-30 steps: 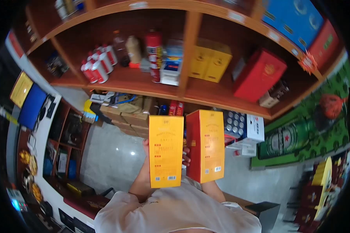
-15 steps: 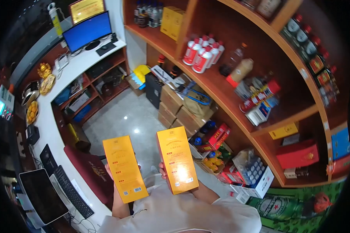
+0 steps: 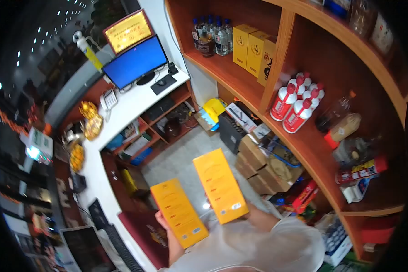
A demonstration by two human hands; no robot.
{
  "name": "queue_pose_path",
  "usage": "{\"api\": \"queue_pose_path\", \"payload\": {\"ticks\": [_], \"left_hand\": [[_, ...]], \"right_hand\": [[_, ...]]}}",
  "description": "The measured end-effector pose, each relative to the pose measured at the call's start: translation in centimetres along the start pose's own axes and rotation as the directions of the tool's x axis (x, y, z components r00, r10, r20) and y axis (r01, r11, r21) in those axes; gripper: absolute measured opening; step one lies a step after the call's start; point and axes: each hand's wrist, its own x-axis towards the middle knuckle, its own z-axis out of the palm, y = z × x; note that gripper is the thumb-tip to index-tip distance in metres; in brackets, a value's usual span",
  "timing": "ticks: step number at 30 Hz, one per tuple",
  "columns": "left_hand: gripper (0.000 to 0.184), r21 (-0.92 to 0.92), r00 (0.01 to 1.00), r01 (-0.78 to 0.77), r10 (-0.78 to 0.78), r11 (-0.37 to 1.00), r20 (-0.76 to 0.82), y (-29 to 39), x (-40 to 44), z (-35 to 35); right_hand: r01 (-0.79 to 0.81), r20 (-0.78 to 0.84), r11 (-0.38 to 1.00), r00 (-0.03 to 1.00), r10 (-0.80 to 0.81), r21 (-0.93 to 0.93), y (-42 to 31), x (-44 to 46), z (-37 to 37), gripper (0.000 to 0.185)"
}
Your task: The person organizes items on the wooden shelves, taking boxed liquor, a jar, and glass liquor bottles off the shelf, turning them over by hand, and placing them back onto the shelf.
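Two tall yellow boxes with small printed text are held up before my chest. My left hand (image 3: 162, 220) grips the left yellow box (image 3: 179, 212) at its left edge; most of the fingers are behind it. The right yellow box (image 3: 221, 186) stands a little higher, tilted the same way, with a gap between the two. My right hand (image 3: 208, 198) holds it from behind, and only a bit of the fingers shows at its left edge.
A curved white counter (image 3: 118, 132) with a blue monitor (image 3: 136, 61) runs along the left. Wooden shelves (image 3: 276, 59) hold bottles, more yellow boxes (image 3: 243, 45) and red-white bottles (image 3: 298, 115). Cardboard boxes (image 3: 254, 156) stand on the floor below. A maroon chair (image 3: 143, 229) is at lower left.
The view has swung left from the shelves toward the counter and monitor. Both yellow boxes are still in my hands, now more tilted, with the left one lower.
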Motion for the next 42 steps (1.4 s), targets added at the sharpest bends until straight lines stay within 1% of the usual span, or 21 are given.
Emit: {"api": "queue_pose_path", "payload": {"ticks": [2,5,7,9,11,12,15,16,19,20,23,24,27,28,29,31,33,35,38,41,42], "left_hand": [[0.076,0.039,0.999,-0.004,0.006,0.999,-0.054,1.1,4.6,2.4],[0.066,0.061,0.999,0.020,-0.018,0.998,-0.039,0.7,13.7,11.9],[0.060,0.131,0.997,0.070,-0.073,0.989,0.021,0.6,18.9,14.5],[0.058,0.297,0.997,0.078,-0.075,0.952,-0.020,0.6,24.4,17.2],[0.058,0.428,0.990,0.144,-0.134,0.892,-0.055,-0.1,29.7,20.5],[0.066,0.466,0.984,0.175,-0.170,0.867,-0.054,-0.6,31.9,23.7],[0.081,0.673,0.968,0.033,-0.190,0.739,0.162,-2.8,38.3,31.8],[0.085,0.675,0.950,0.024,-0.227,0.737,0.215,-3.4,40.7,33.0],[0.094,0.674,0.875,-0.003,-0.324,0.739,0.359,-5.2,47.4,35.4],[0.096,0.673,0.848,-0.022,-0.343,0.739,0.404,-5.7,49.4,36.3],[0.102,0.708,0.791,-0.089,-0.382,0.700,0.477,-6.1,54.3,39.6],[0.104,0.724,0.770,-0.182,-0.361,0.666,0.526,-6.5,56.1,40.2],[0.109,0.683,0.688,-0.395,-0.295,0.614,0.663,-8.5,60.0,41.6],[0.112,0.661,0.660,-0.468,-0.265,0.587,0.703,-9.7,61.1,41.4],[0.117,0.661,0.620,-0.582,-0.269,0.473,0.737,-10.5,61.9,41.3],[0.123,0.662,0.624,-0.598,-0.256,0.451,0.738,-13.1,63.4,40.0],[0.124,0.645,0.661,-0.567,-0.185,0.513,0.728,-15.6,63.8,38.5],[0.126,0.642,0.671,-0.552,-0.173,0.532,0.721,-16.7,64.0,37.2],[0.132,0.666,0.661,-0.547,-0.227,0.506,0.715,-16.2,63.6,35.5],[0.136,0.616,0.565,-0.534,-0.297,0.580,0.770,-15.5,65.1,33.2],[0.130,0.593,0.531,-0.510,-0.315,0.622,0.787,-15.6,66.0,31.9]], "right_hand": [[0.112,0.062,0.984,0.993,-0.104,-0.136,-5.4,3.0,0.8,0.072],[0.276,0.247,0.943,0.942,-0.227,-0.186,-13.5,7.1,0.8,0.068],[0.360,0.144,0.898,0.932,-0.333,-0.252,-17.0,7.7,2.9,0.066],[0.444,0.071,0.839,0.892,-0.446,-0.314,-19.8,8.2,5.6,0.062],[0.479,-0.029,0.725,0.825,-0.565,-0.495,-22.0,8.4,8.4,0.062],[0.449,-0.056,0.699,0.820,-0.570,-0.556,-22.8,8.4,10.7,0.063],[0.397,-0.013,0.527,0.789,-0.614,-0.752,-25.3,9.5,13.7,0.066],[0.346,-0.040,0.421,0.731,-0.681,-0.839,-25.6,10.3,14.9,0.079],[0.372,0.153,0.035,0.463,-0.873,-0.928,-26.2,13.3,19.0,0.095],[0.398,0.165,0.015,0.413,-0.896,-0.917,-26.6,14.2,20.7,0.104],[0.385,0.220,-0.131,0.198,-0.955,-0.914,-28.4,16.8,23.5,0.104],[0.383,0.272,-0.246,0.015,-0.962,-0.890,-28.6,18.5,24.8,0.108],[0.033,0.443,-0.473,-0.297,-0.846,-0.881,-30.1,22.3,26.2,0.112],[-0.035,0.463,-0.487,-0.379,-0.802,-0.873,-30.7,23.6,26.2,0.115],[-0.073,0.497,-0.523,-0.444,-0.746,-0.849,-31.4,25.0,26.3,0.116],[-0.239,0.535,-0.492,-0.544,-0.647,-0.837,-32.5,26.6,25.0,0.118],[-0.404,0.558,-0.385,-0.610,-0.562,-0.830,-33.3,27.5,23.7,0.126],[-0.416,0.546,-0.354,-0.659,-0.517,-0.838,-34.0,28.3,21.9,0.131],[-0.463,0.470,-0.153,-0.716,-0.516,-0.873,-33.8,29.3,20.0,0.136],[-0.494,0.521,-0.193,-0.710,-0.474,-0.848,-34.0,30.0,17.1,0.141],[-0.447,0.473,-0.188,-0.705,-0.529,-0.875,-33.8,29.9,16.8,0.142]]}}
